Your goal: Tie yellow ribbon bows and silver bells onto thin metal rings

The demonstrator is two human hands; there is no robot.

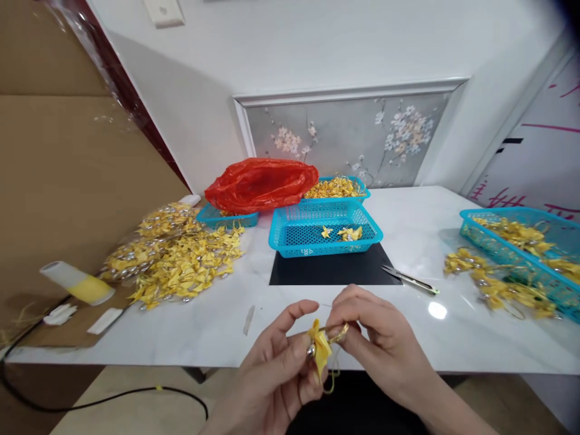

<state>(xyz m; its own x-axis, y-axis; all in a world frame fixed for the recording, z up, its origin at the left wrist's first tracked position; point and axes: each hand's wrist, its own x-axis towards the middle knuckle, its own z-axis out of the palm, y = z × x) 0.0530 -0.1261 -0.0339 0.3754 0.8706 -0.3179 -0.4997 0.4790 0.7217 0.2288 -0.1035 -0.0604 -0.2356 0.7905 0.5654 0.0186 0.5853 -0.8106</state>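
Observation:
My left hand (285, 362) pinches a yellow ribbon ornament (321, 349) with a small silvery bell on it, just over the table's front edge. Closed beside it, my right hand (376, 338) grips the ornament's thin gold cord (339, 333) between thumb and fingers. A loop of the cord hangs below the ornament. Beyond both hands, a blue perforated basket (326, 246) holds a few similar yellow pieces and stands partly on a black mat (326, 272). Thread snips (411, 281) lie on the mat's right edge.
A large heap of yellow ornaments (181, 272) covers the table's left side, near a glue-like bottle (77, 284). A red plastic bag (260, 184) rests on baskets at the back. Another blue basket (521, 248) with yellow pieces stands right, more pieces (498, 287) lying before it.

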